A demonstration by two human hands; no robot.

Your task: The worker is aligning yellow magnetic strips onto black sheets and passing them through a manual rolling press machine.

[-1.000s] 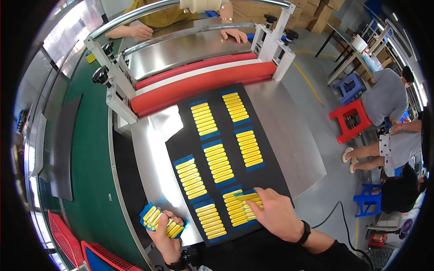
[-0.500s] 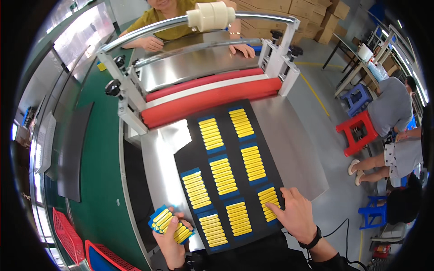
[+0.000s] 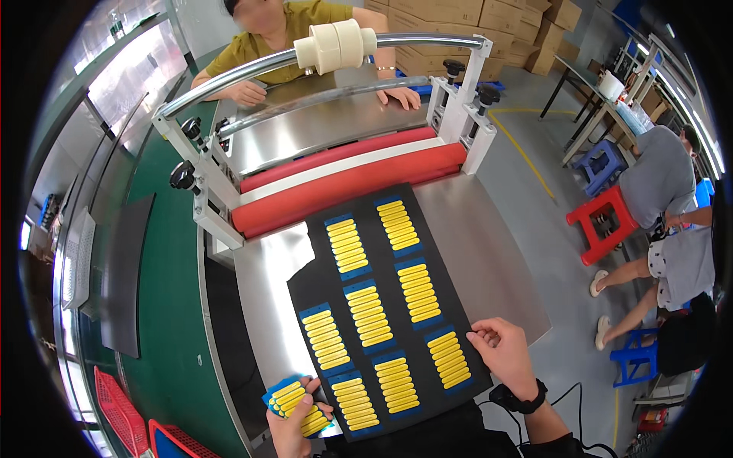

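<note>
— Holding what, left hand (image 3: 294,424)?
— Small stack of blue cards with yellow strips (image 3: 294,398), gripped at the near worktop (image 3: 259,305) edge.
— Right hand (image 3: 504,355)?
— Fingers loosely curled, holding nothing, resting on the black sheet (image 3: 382,305) beside the nearest card (image 3: 449,359)

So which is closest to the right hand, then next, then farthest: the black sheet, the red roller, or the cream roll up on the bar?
From the right hand:
1. Black sheet, touching the fingers, right below the hand.
2. Red roller, across the metal table, past the sheet's far end.
3. Cream roll, highest up, on the curved bar.
</note>
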